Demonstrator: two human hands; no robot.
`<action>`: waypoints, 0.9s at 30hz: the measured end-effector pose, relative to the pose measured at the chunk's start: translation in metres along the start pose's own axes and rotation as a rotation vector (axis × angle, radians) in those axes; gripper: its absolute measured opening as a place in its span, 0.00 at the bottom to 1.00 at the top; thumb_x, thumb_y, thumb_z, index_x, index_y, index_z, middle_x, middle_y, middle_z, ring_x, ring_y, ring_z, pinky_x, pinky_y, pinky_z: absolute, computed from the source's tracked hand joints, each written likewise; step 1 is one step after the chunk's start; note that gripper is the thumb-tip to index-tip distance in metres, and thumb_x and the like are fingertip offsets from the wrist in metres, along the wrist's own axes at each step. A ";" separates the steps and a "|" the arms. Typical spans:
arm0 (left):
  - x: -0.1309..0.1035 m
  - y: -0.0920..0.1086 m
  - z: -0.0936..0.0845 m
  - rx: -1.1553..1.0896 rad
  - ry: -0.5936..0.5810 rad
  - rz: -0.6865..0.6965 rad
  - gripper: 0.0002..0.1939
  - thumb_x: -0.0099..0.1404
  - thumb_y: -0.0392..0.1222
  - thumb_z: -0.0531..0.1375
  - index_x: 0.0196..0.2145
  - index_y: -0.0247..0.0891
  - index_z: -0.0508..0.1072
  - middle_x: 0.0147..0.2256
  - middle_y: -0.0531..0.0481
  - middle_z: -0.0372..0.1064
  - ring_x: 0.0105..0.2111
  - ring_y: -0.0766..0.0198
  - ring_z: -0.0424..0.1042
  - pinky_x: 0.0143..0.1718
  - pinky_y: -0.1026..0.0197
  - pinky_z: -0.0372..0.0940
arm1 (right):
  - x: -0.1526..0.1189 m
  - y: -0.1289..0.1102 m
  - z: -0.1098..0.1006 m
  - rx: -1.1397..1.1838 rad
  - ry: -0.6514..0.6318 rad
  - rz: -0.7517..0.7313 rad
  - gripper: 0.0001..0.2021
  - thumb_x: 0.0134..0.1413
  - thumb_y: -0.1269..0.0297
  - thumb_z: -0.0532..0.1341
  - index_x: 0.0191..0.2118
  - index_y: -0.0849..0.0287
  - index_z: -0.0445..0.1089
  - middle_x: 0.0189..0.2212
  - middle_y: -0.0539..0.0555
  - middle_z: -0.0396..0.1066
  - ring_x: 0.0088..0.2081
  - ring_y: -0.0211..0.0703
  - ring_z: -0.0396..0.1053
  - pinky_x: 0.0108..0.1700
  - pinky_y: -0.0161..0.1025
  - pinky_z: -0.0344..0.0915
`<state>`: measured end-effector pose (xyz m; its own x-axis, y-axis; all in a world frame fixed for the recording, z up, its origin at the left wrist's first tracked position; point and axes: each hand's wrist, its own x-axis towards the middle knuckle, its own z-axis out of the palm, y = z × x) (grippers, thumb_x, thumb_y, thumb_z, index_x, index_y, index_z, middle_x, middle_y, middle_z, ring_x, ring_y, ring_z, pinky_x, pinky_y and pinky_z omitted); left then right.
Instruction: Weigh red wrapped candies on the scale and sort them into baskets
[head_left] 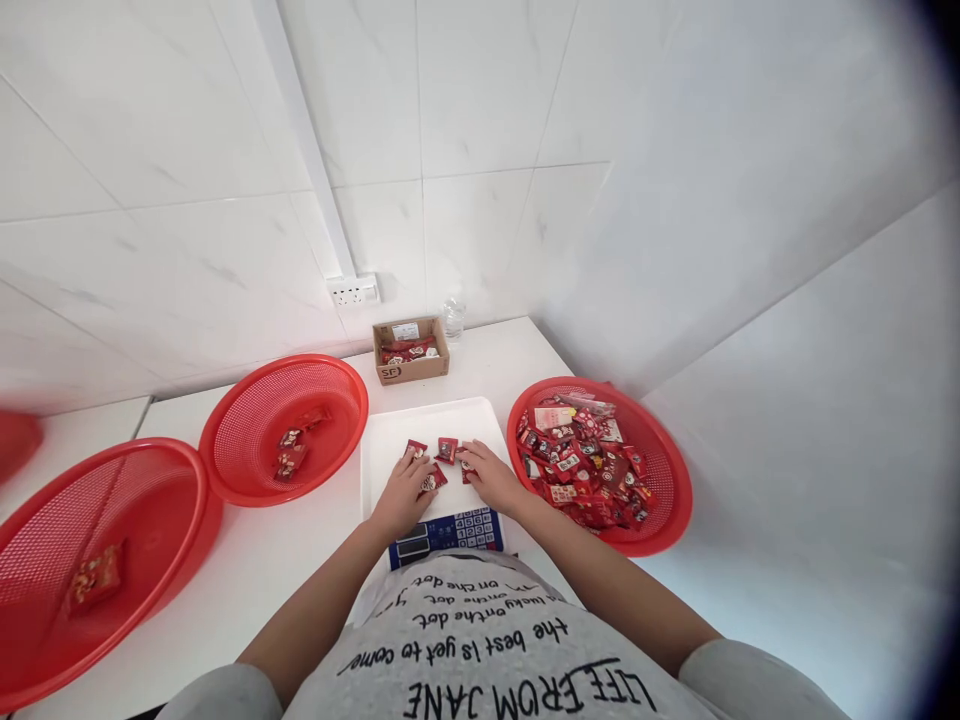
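A white digital scale (pixel 386 437) with a blue keypad lies in front of me, and several small red snack packets (pixel 448 449) are on its pan. My left hand (pixel 401 495) rests over the packets at the left of the pan, fingers stretched out and touching them. On the right side of the pan, my right hand (pixel 491 478) has its fingers extended over another red packet, which is partly hidden beneath them. Both hands look open, palms down. The scale's display is partly visible below the left hand.
A red basket (pixel 679 490) heaped with mixed packets stands at the right. To the left are two more red baskets, the farther (pixel 225 420) and the nearer (pixel 176 590), each with few packets. Behind the scale are a cardboard box (pixel 412 371) of packets and clear plastic (pixel 454 318).
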<state>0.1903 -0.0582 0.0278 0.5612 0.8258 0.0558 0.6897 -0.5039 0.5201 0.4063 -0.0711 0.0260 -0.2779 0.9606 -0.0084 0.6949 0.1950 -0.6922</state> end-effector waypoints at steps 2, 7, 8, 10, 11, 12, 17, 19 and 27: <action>0.001 0.000 0.000 0.005 -0.005 -0.008 0.19 0.59 0.38 0.57 0.49 0.42 0.66 0.54 0.47 0.62 0.61 0.50 0.48 0.58 0.42 0.50 | -0.003 -0.002 -0.001 0.014 -0.025 0.006 0.27 0.48 0.79 0.51 0.55 0.55 0.63 0.59 0.55 0.56 0.63 0.47 0.46 0.62 0.53 0.48; 0.005 0.001 0.000 0.022 0.015 -0.037 0.22 0.60 0.36 0.56 0.53 0.42 0.62 0.54 0.47 0.62 0.61 0.50 0.47 0.59 0.42 0.49 | 0.000 -0.009 -0.004 -0.017 -0.044 0.027 0.32 0.47 0.79 0.51 0.61 0.55 0.54 0.63 0.56 0.47 0.64 0.47 0.40 0.63 0.52 0.46; 0.006 0.001 0.000 0.027 0.017 -0.039 0.23 0.60 0.36 0.56 0.53 0.42 0.62 0.54 0.47 0.62 0.61 0.50 0.47 0.59 0.42 0.48 | 0.002 -0.010 -0.004 -0.029 -0.055 0.014 0.33 0.47 0.79 0.51 0.61 0.56 0.54 0.63 0.56 0.47 0.65 0.48 0.38 0.63 0.53 0.45; 0.006 0.001 0.001 0.029 0.017 -0.037 0.22 0.60 0.36 0.55 0.53 0.42 0.62 0.53 0.46 0.63 0.62 0.51 0.45 0.59 0.42 0.48 | 0.005 -0.012 -0.004 -0.052 -0.092 -0.018 0.32 0.46 0.80 0.51 0.60 0.57 0.55 0.63 0.57 0.47 0.65 0.49 0.37 0.63 0.54 0.45; 0.006 0.001 0.000 0.024 0.013 -0.032 0.22 0.60 0.36 0.55 0.53 0.42 0.62 0.53 0.46 0.64 0.62 0.51 0.44 0.60 0.42 0.48 | 0.007 -0.013 -0.004 -0.062 -0.111 -0.035 0.31 0.46 0.80 0.51 0.59 0.59 0.57 0.63 0.58 0.48 0.65 0.49 0.38 0.63 0.54 0.45; 0.005 0.001 0.000 0.016 0.006 -0.023 0.23 0.60 0.35 0.55 0.53 0.42 0.62 0.53 0.46 0.64 0.62 0.52 0.44 0.60 0.43 0.48 | 0.009 -0.014 -0.004 -0.070 -0.125 -0.055 0.31 0.46 0.81 0.50 0.59 0.60 0.58 0.62 0.58 0.49 0.65 0.48 0.39 0.63 0.54 0.45; 0.000 0.006 -0.008 -0.038 -0.028 0.060 0.19 0.57 0.36 0.57 0.48 0.41 0.65 0.53 0.46 0.62 0.61 0.51 0.48 0.59 0.43 0.50 | 0.012 -0.013 -0.006 -0.056 -0.143 -0.171 0.29 0.46 0.83 0.47 0.55 0.58 0.62 0.58 0.57 0.58 0.62 0.41 0.50 0.63 0.54 0.43; -0.001 0.009 -0.012 -0.067 0.012 0.076 0.16 0.58 0.38 0.58 0.45 0.41 0.67 0.51 0.45 0.63 0.58 0.51 0.53 0.57 0.43 0.53 | 0.012 -0.011 -0.006 -0.035 -0.141 -0.177 0.28 0.46 0.83 0.48 0.53 0.57 0.64 0.58 0.57 0.58 0.62 0.42 0.49 0.63 0.54 0.44; 0.002 -0.002 -0.010 0.008 0.135 0.002 0.14 0.61 0.41 0.55 0.46 0.38 0.66 0.51 0.41 0.60 0.58 0.51 0.53 0.57 0.44 0.53 | 0.003 -0.008 -0.003 -0.043 0.039 0.070 0.27 0.46 0.80 0.52 0.54 0.58 0.62 0.60 0.59 0.52 0.63 0.48 0.45 0.62 0.51 0.48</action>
<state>0.1855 -0.0525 0.0353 0.4965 0.8510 0.1710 0.6925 -0.5071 0.5131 0.4020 -0.0693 0.0335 -0.2027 0.9789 -0.0268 0.7399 0.1351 -0.6590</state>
